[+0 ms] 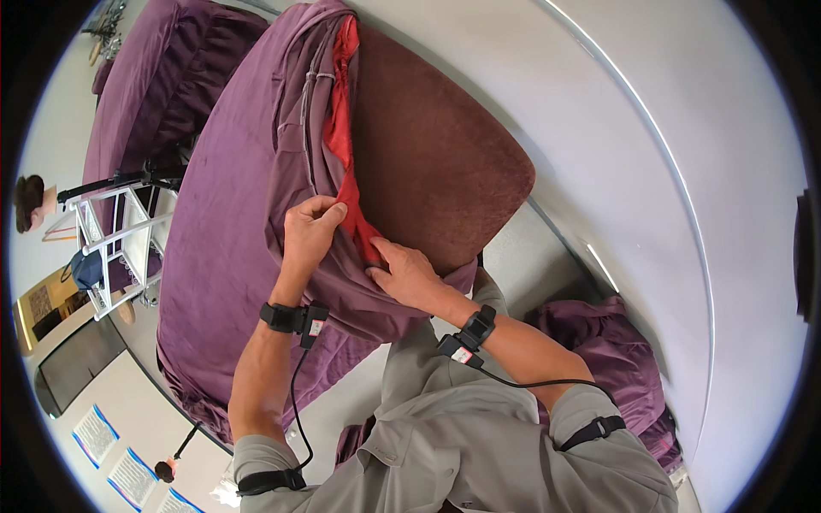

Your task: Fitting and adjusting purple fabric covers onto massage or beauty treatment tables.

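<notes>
A padded bed (436,147) with a brown plush top lies before me, its upper end bare. A purple fabric cover (218,192) spreads over the rest, folded back in a bunch with seams and ties showing. Along the fold runs a strip of red cloth (348,186). My left hand (313,234) pinches the red cloth between thumb and fingers at the fold. Lower and to the right, my right hand (410,272) grips the folded edge, thumb below and fingers over the red cloth. Part of the edge under the right hand is hidden.
Another purple-covered bed (147,83) stands at upper left, beside a white shelf trolley (131,240) and a mannequin head (32,202). A pale wall (616,160) curves along the right. Purple fabric (616,365) lies heaped at lower right. Black cables run from both wrist devices.
</notes>
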Demonstrator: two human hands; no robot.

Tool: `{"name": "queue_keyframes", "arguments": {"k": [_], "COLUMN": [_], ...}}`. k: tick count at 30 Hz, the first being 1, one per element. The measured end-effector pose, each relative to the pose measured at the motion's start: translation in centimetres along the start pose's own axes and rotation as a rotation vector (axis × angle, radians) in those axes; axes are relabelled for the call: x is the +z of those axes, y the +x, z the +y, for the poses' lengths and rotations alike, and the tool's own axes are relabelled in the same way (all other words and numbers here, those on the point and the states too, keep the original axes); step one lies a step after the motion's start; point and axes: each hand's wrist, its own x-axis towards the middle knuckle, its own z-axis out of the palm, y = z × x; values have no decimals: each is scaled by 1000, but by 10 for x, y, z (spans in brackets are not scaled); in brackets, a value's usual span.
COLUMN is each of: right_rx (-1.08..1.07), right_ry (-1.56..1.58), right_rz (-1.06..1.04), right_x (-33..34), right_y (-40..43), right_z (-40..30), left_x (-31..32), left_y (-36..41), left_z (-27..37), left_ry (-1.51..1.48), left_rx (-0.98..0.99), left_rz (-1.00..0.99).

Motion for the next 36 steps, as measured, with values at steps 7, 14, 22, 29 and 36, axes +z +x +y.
{"name": "queue_keyframes", "arguments": {"k": [7, 14, 22, 29, 36], "right_rx": [-237, -38, -239, -224, -278], "right_ry": [-72, 453, -162, -279, -279], "right_rz": [377, -135, 125, 13, -10], "right_x": [-22, -26, -10, 18, 29], "right_y": [5, 25, -7, -12, -11], "right_z": [-18, -9, -15, -31, -18], "left_x": [10, -4, -14, -8, -6], "left_y": [0, 3, -8, 14, 33], "left_z": [19, 16, 30, 42, 31], "left_ry": [-608, -593, 342, 689, 1249], "left_rx": [-176, -148, 51, 902, 808], "left_rz": [-88, -147, -50, -490, -543]}}
